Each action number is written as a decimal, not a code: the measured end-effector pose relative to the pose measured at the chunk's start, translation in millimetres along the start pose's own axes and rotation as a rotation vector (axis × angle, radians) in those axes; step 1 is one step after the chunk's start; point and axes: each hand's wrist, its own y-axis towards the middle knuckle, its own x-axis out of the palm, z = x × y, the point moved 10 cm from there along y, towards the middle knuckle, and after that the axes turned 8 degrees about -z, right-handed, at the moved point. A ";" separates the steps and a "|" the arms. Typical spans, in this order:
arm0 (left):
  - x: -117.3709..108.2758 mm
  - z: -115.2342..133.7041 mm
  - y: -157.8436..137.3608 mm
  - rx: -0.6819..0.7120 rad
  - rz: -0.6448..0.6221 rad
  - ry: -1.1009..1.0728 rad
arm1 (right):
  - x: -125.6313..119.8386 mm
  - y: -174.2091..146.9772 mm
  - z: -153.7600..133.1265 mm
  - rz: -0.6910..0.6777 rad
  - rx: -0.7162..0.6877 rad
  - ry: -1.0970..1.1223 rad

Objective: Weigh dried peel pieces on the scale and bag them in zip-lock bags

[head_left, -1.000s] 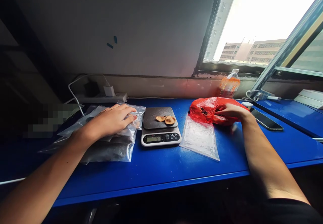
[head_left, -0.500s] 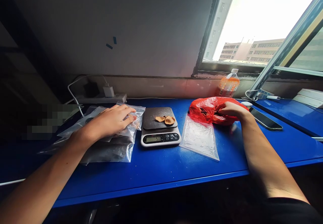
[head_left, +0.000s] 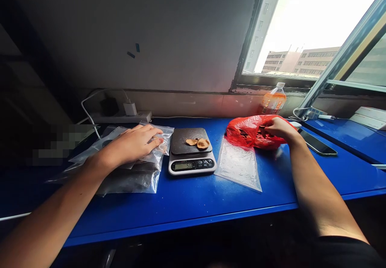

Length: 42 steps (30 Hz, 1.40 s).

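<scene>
My left hand lies palm down on a pile of clear zip bags, its fingers stretched out. Beside it stands a digital kitchen scale, its display reading about 5.0. A few dried brown slices lie on the dark weighing plate. My right hand reaches into an open red plastic bag, and its fingertips are hidden among dark pieces inside. In front of the red bag, partly under it, a flat clear plastic bag lies on the blue table.
Behind the red bag stands an orange drink bottle. A phone lies to the right of my right wrist. At the back left are a power strip and a white charger with its cable. White boxes sit far right.
Inside the red bag, my right hand has shifted slightly up and to the right. My left hand, the scale and the slices have stayed in place.
</scene>
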 end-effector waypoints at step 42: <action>1.4 4.2 -3.6 0.022 0.004 -0.028 | 77.2 -30.3 -298.9 0.035 -0.587 -0.007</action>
